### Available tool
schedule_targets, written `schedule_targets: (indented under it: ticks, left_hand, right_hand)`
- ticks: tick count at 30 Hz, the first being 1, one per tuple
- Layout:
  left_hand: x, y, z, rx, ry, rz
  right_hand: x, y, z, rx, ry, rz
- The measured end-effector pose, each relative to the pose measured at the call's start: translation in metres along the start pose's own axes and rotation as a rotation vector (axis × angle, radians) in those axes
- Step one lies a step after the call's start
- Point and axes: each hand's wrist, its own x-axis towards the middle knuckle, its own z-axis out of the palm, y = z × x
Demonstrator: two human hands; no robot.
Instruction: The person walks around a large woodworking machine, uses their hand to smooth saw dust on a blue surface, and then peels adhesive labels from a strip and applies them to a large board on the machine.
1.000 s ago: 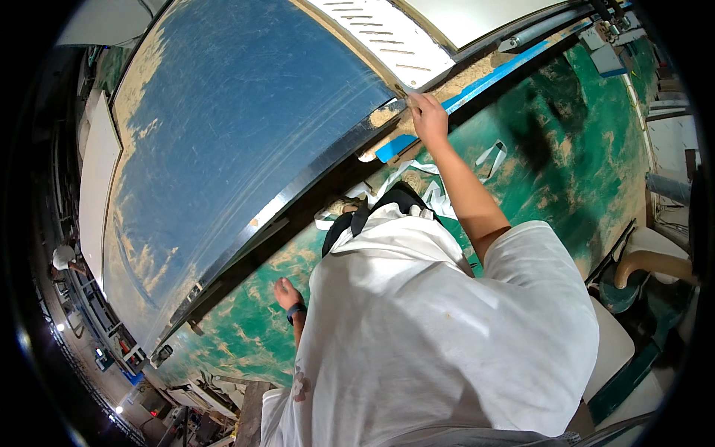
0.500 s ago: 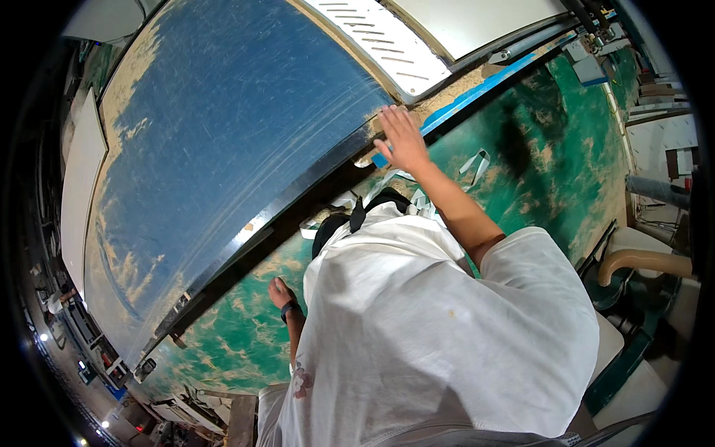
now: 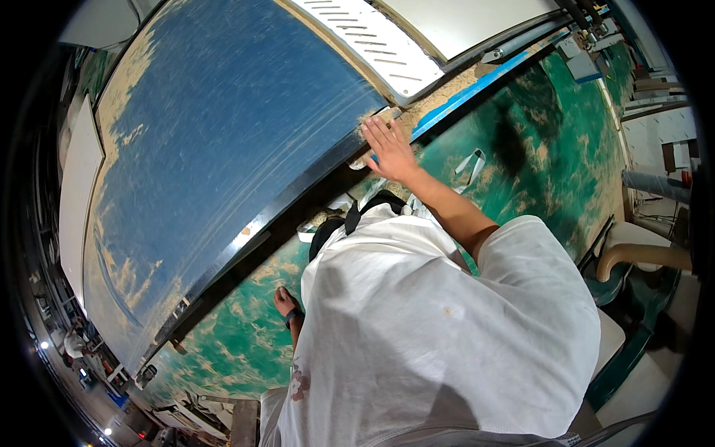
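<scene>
My right hand [image 3: 391,153] lies at the dark front edge [image 3: 298,190] of a large blue tabletop [image 3: 231,97], near its right corner. Its fingers are stretched out flat over a sawdust-covered spot, and nothing shows in its grasp. A small blue piece peeks out beside the thumb. My left hand [image 3: 284,302] hangs low by my side, apart from the table, with a dark band at the wrist. Its thumb side shows, but most of its fingers are hidden.
Beyond my right hand is a white slotted panel [image 3: 372,45] beside a pale board [image 3: 469,22]. A bright blue strip [image 3: 462,104] runs along the edge there. White strips [image 3: 471,165] lie on the dusty green floor [image 3: 246,335]. A tan hose [image 3: 640,255] is at right.
My right hand has shifted slightly left and toward me, with its fingers now on the table edge. My left hand stays low by my side. The whole view has moved a little.
</scene>
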Motion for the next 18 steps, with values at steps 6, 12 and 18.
schedule_targets:
  ticks: [6,12,18]
  left_hand:
    - [0.007,0.008,-0.004,0.102,-0.062,0.053]
    - [-0.002,0.053,-0.013,0.082,0.007,0.079]
    - [0.002,0.034,-0.009,0.111,-0.06,0.063]
  right_hand:
    - [0.001,0.007,-0.007,0.051,0.003,0.041]
    - [-0.006,0.036,0.001,0.141,0.178,0.305]
    - [-0.004,0.032,0.004,0.069,0.081,0.109]
